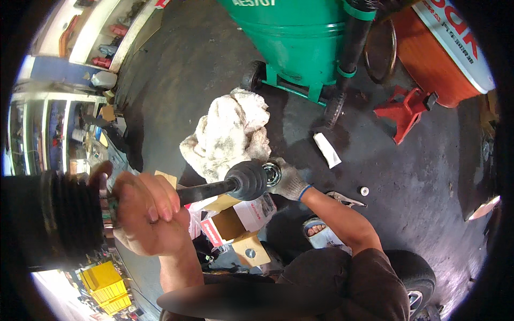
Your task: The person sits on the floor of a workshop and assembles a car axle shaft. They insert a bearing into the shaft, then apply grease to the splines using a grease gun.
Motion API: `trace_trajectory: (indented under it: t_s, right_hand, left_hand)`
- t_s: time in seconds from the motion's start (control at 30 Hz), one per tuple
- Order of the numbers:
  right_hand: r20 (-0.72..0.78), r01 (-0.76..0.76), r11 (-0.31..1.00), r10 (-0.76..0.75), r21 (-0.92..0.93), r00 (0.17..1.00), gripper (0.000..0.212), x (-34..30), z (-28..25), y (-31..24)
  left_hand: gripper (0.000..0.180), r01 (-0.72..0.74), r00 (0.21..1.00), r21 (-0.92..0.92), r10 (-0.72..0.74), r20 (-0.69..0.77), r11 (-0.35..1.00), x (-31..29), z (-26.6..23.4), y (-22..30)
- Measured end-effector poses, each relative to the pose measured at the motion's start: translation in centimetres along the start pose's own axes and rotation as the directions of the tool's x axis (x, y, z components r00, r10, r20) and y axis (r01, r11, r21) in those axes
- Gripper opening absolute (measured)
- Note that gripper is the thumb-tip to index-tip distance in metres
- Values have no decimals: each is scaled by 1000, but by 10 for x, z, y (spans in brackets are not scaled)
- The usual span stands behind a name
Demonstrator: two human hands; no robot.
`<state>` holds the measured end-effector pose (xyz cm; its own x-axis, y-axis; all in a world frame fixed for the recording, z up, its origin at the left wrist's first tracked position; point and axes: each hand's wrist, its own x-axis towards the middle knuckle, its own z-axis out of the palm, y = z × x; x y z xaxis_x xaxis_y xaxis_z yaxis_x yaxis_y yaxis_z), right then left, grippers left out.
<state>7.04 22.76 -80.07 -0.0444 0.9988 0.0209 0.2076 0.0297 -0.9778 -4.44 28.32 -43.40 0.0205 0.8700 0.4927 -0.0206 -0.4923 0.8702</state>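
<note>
A car drive shaft (pixel 206 193) runs across in front of me, tilted slightly up to the right. My left hand (pixel 147 213), bare, is wrapped round its left part, beside a large ribbed black boot (pixel 56 219) close to the camera. A smaller black rubber boot (pixel 249 180) sits toward the other end, where a round metal joint (pixel 272 174) shows its ringed face. My right hand (pixel 288 181), in a light knit glove with a blue cuff, is closed about that joint; some of its fingers are hidden.
A dirty white rag (pixel 230 131) and opened cardboard box (pixel 230 223) lie close by. On the dark floor are a white tube (pixel 326 150), small white cap (pixel 364 191), locking pliers (pixel 347 200) and red jack stand (pixel 405 114). A green wheeled tank (pixel 294 48) stands ahead.
</note>
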Motion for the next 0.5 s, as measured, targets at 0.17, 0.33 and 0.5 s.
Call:
trace_trajectory:
  t_s: [0.17, 0.33, 0.5]
  right_hand:
    - [60, -139, 988, 136, 60, 989, 65, -3, 5, 23]
    - [143, -172, 985, 172, -14, 975, 77, 5, -2, 23]
    - [150, -121, 993, 119, 7, 982, 72, 10, -4, 16]
  left_hand:
    - [37, 57, 975, -34, -63, -215, 998, -13, 8, -31]
    - [44, 97, 986, -24, -99, -137, 995, -3, -35, -38]
    - [44, 126, 960, -45, -133, -247, 991, 4, -63, -43]
